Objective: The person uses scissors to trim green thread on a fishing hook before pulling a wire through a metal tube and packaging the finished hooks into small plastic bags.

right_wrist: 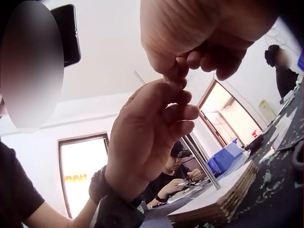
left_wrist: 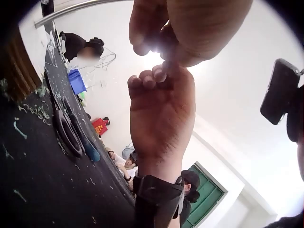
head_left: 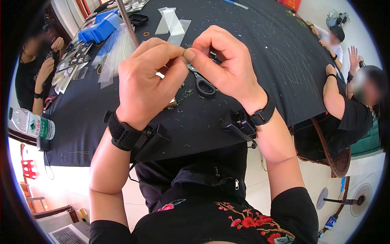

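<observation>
Both hands are raised over the black-covered table, their fingertips meeting. My left hand [head_left: 150,77] pinches with thumb and forefinger. Against it, the thumb and forefinger of my right hand [head_left: 229,61] pinch at the same spot. I cannot tell what lies between the fingertips; it is tiny and hidden by them. In both wrist views the remaining fingers of each hand are curled. Below the hands lie black-handled scissors [head_left: 205,87], partly covered by the right hand, among small green thread scraps [head_left: 187,93]. A layered wooden block [right_wrist: 232,204] sits under the left hand.
A metal pole [head_left: 127,22] rises beside the left hand. Clear plastic sheets [head_left: 109,67], a blue bin [head_left: 99,28] and dark printed cards [head_left: 77,59] lie left. Long threads [head_left: 284,61] spread right. A water bottle [head_left: 34,124] stands at the left edge. Other people sit around the table.
</observation>
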`<state>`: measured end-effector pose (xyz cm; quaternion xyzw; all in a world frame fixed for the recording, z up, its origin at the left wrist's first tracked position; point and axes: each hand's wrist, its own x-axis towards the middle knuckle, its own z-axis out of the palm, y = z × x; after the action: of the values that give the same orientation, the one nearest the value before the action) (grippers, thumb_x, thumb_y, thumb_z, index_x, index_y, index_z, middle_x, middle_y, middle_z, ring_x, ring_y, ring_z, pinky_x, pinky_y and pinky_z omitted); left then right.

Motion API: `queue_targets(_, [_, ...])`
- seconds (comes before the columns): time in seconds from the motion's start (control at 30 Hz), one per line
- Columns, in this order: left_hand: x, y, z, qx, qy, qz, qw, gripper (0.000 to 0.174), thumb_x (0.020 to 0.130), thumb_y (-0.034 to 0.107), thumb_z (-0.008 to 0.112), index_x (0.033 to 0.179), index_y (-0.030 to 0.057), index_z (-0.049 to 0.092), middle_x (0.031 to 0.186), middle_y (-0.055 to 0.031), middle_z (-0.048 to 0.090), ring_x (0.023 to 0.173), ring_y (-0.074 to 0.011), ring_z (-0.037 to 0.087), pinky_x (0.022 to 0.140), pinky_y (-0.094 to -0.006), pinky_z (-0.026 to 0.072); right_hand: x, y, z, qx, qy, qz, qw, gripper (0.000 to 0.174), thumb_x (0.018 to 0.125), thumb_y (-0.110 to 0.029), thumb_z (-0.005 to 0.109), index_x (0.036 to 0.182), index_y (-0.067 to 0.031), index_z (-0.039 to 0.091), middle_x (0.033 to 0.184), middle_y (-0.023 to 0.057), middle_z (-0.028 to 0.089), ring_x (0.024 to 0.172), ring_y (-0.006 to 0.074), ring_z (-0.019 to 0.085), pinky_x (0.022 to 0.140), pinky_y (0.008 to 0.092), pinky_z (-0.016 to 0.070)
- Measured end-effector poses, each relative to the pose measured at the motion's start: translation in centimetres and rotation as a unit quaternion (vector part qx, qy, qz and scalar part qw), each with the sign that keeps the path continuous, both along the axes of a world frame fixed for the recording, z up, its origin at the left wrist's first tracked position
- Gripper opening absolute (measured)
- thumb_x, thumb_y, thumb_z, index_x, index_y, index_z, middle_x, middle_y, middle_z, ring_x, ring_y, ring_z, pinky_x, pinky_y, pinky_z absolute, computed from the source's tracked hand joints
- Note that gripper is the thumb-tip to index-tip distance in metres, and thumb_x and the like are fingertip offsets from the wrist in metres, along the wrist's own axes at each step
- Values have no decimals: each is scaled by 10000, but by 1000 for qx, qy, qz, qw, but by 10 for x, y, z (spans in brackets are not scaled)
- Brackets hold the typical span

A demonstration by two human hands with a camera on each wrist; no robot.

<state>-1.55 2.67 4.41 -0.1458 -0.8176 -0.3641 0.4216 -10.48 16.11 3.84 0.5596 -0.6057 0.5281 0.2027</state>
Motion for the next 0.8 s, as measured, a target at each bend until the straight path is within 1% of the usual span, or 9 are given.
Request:
queue_targets(0.07, [-1, 0, -1, 13, -9, -3, 1000, 74, 699, -17, 588, 763, 1, 620, 683, -56, 562, 567, -113, 548, 520, -230, 456, -2, 0, -3, -9, -12, 15, 1000, 104, 730, -82, 646, 730, -23, 560, 648, 46, 506, 544, 119, 484, 501, 226, 396])
queue_targets(0.23, [-2, 0, -9, 173, -99, -74, 977, 55, 747, 3, 572, 786, -2, 610, 667, -34, 568, 578, -62, 547, 520, -183, 454, 1, 0, -2, -26, -83, 60, 994, 75, 739, -58, 636, 781, -19, 588, 691, 42, 528, 586, 97, 516, 536, 208, 420])
queue_targets(0.27, [0, 1, -8, 173, -100, -75, 977, 55, 747, 3, 572, 786, -2, 610, 667, -34, 568, 578, -62, 547, 520, -183, 454, 1, 0, -2, -26, -87, 67, 994, 78, 744, -53, 631, 803, -18, 596, 706, 40, 534, 603, 93, 527, 550, 202, 428])
queue_targets(0.33, [4, 5, -4, 314, -151, -145, 926, 74, 785, 27, 558, 832, -15, 597, 706, -38, 591, 608, -67, 574, 537, -185, 469, 1, 1, -2, -26, -93, 74, 993, 86, 748, -49, 626, 825, -17, 603, 721, 37, 541, 621, 89, 538, 564, 197, 435])
queue_targets(0.43, [3, 1, -6, 329, -154, -177, 915, 99, 801, 37, 549, 864, -29, 587, 726, -53, 602, 620, -86, 595, 551, -186, 479, 1, 2, -2, -27, -99, 93, 990, 100, 754, -42, 618, 850, -15, 605, 740, 33, 551, 640, 86, 547, 575, 191, 438])
queue_targets(0.5, [2, 2, -6, 341, -155, -178, 910, 96, 800, 36, 550, 861, -28, 589, 716, -49, 601, 617, -82, 592, 548, -185, 477, 4, 4, -1, -24, -185, 115, 976, 121, 759, -35, 611, 878, -15, 606, 763, 36, 560, 652, 84, 554, 583, 190, 443])
queue_targets(0.53, [2, 2, -6, 353, -156, -179, 905, 94, 798, 35, 551, 857, -26, 590, 706, -44, 600, 613, -77, 589, 545, -184, 475, 4, 3, 0, -24, -185, 115, 976, 121, 759, -35, 611, 878, -15, 606, 763, 36, 560, 652, 84, 554, 583, 190, 443])
queue_targets(0.63, [1, 3, -8, 310, -164, -167, 921, 98, 797, 35, 553, 862, -28, 590, 707, -39, 598, 609, -73, 584, 539, -184, 470, 4, 2, 0, -46, -196, 138, 970, 144, 762, -32, 607, 905, -21, 607, 763, 33, 572, 656, 79, 553, 589, 192, 447])
queue_targets(0.8, [2, 8, -7, 320, -176, -155, 918, 76, 795, 30, 559, 837, -24, 592, 728, -32, 594, 615, -67, 578, 541, -182, 462, 0, 1, 0, -26, -86, 80, 993, 139, 750, -25, 622, 888, -40, 632, 735, 40, 597, 650, 102, 555, 598, 196, 442])
